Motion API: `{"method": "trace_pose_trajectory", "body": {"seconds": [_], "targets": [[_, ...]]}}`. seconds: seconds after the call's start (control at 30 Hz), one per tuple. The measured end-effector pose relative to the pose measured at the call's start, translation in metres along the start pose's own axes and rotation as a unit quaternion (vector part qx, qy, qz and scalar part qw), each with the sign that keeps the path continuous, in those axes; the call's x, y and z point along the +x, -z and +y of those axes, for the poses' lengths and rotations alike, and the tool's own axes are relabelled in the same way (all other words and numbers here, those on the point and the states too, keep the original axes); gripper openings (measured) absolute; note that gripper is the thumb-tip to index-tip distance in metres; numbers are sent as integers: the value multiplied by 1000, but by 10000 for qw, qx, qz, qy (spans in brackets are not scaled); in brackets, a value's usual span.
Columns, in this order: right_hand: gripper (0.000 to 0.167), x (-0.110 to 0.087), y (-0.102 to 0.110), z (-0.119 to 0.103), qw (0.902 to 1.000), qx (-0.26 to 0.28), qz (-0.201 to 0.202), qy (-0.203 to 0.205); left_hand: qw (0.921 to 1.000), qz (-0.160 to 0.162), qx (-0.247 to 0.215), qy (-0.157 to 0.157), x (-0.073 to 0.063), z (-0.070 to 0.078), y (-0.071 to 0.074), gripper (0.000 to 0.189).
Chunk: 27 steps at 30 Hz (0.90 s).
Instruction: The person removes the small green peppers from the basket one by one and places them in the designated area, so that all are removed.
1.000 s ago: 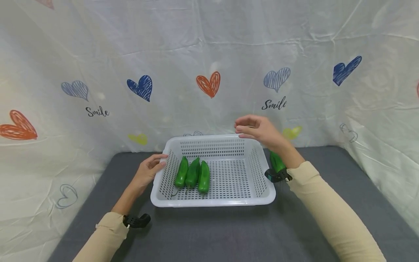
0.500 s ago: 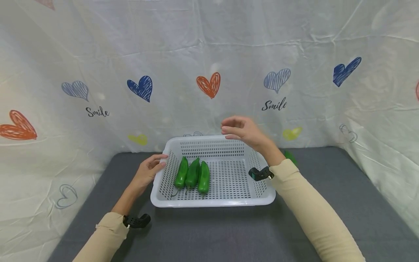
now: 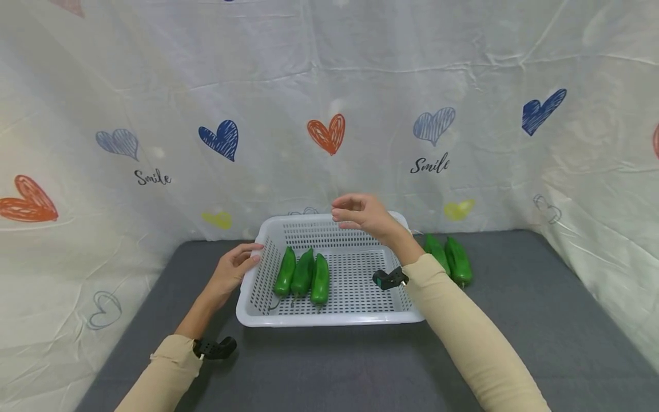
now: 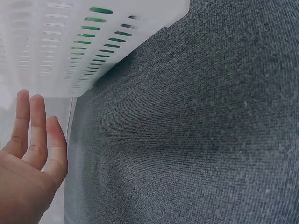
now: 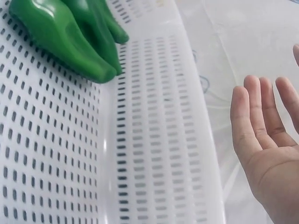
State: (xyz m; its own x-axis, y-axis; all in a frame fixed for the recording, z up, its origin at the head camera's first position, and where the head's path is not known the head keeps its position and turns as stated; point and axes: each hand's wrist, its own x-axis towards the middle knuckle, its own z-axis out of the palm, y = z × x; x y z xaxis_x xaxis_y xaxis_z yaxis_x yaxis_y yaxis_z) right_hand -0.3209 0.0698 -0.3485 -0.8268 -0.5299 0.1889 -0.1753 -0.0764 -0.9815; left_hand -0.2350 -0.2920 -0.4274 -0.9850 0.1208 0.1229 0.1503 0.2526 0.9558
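A white plastic basket (image 3: pixel 355 319) with slotted walls stands on the dark grey table. Three long green peppers (image 3: pixel 302 272) lie side by side in its left part. My left hand (image 3: pixel 230 271) touches the basket's left rim with relaxed fingers. In the left wrist view, those fingers (image 4: pixel 36 133) are close to the outer wall. Over the far right part of the basket hovers my right hand (image 3: pixel 368 218), its fingers loosely bent and holding nothing. The right wrist view has this hand's palm (image 5: pixel 275 163) beside the basket's far wall.
Two more green peppers (image 3: pixel 457 262) lie on the table right of the basket, one partly behind my right forearm. A white curtain (image 3: pixel 278 86) printed with hearts hangs behind the grey tabletop (image 3: pixel 329 372).
My right hand has moved left and slightly down, from the basket's far right corner to over its far rim. Its forearm now uncovers the two peppers at right. The left hand stays put.
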Motion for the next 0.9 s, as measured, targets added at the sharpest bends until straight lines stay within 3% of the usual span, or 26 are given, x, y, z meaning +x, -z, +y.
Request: {"method": "trace_pose_trajectory", "body": {"seconds": [0.53,0.9], "targets": [[43,11,-19,15,9994,81,20,-336,10000,43,1,45,-1,0,0,42],[45,14,-26,30,9966,-21,-241,-790,10000,38,-1,49,-1,0,0,42]]}}
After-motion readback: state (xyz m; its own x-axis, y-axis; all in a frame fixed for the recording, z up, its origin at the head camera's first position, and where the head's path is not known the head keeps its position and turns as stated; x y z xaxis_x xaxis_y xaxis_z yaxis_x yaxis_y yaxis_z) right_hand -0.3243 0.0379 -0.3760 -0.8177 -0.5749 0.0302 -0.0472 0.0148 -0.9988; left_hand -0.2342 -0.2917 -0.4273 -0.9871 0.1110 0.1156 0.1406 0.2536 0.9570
